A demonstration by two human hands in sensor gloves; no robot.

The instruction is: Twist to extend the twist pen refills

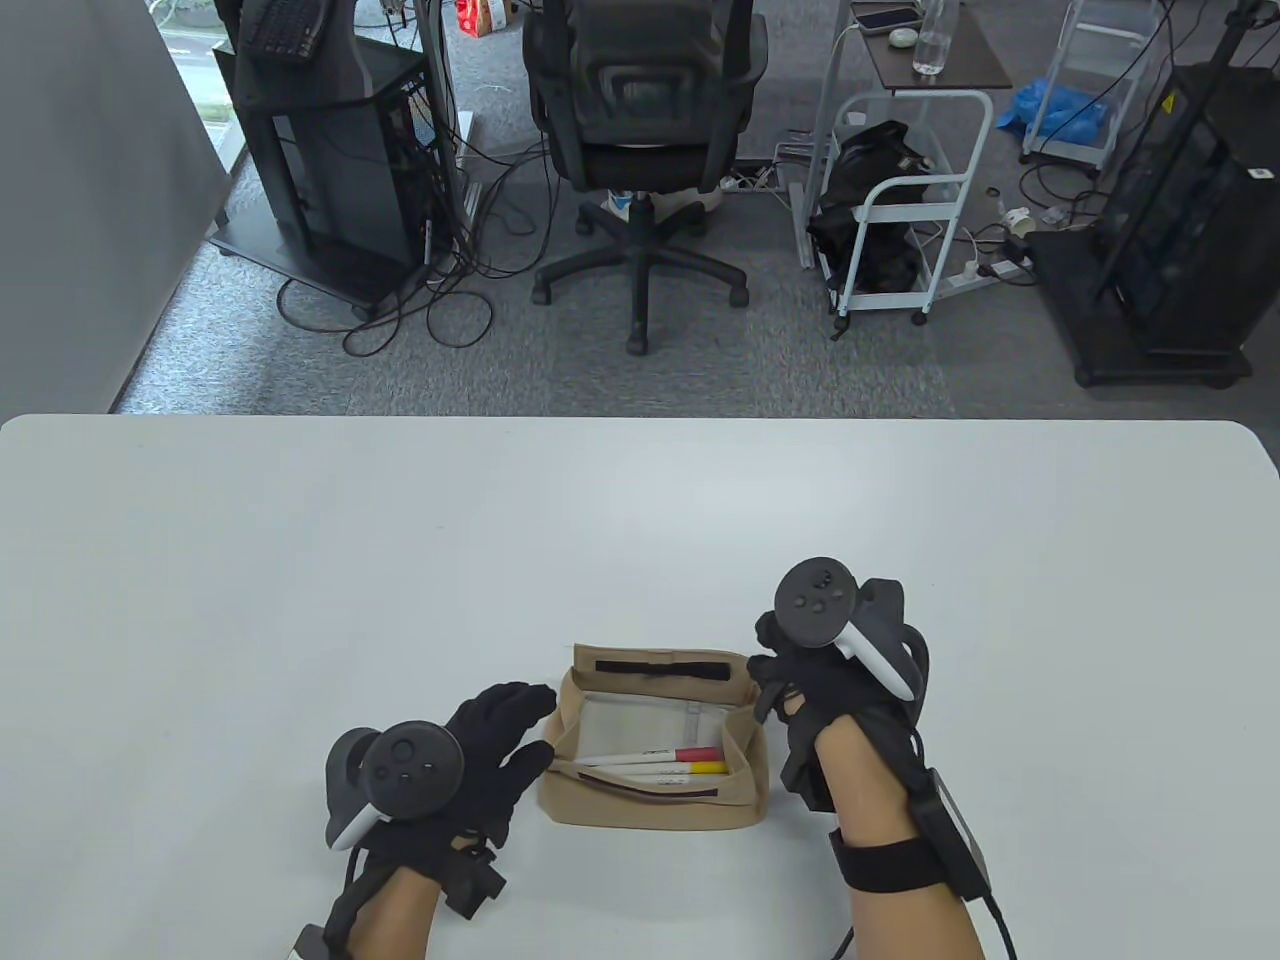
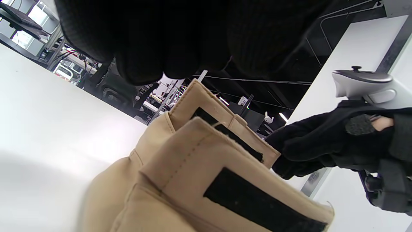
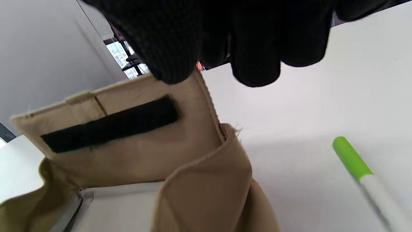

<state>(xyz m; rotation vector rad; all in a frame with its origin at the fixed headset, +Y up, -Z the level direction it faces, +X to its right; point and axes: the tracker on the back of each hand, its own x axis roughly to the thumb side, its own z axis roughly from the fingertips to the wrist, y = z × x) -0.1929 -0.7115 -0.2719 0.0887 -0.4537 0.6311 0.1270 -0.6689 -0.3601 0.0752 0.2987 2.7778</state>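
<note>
A tan fabric pencil case point(image 1: 650, 800) lies open on the white table point(image 1: 400, 560). Inside it are two white pens, one with a red cap point(image 1: 697, 753) and one with a yellow cap point(image 1: 706, 768). My left hand point(image 1: 538, 725) rests with spread fingers against the case's left end. My right hand point(image 1: 770, 672) curls its fingers at the case's far right corner and seems to pinch the flap point(image 2: 225, 129) there. In the right wrist view a green-capped pen point(image 3: 351, 158) lies on the table right of the case point(image 3: 128, 154); my right hand hides it in the table view.
The table's far edge point(image 1: 640, 418) runs across the middle of the table view. Beyond it on the floor stand an office chair point(image 1: 640, 150), a black equipment rack point(image 1: 330, 150) and a white cart point(image 1: 900, 200).
</note>
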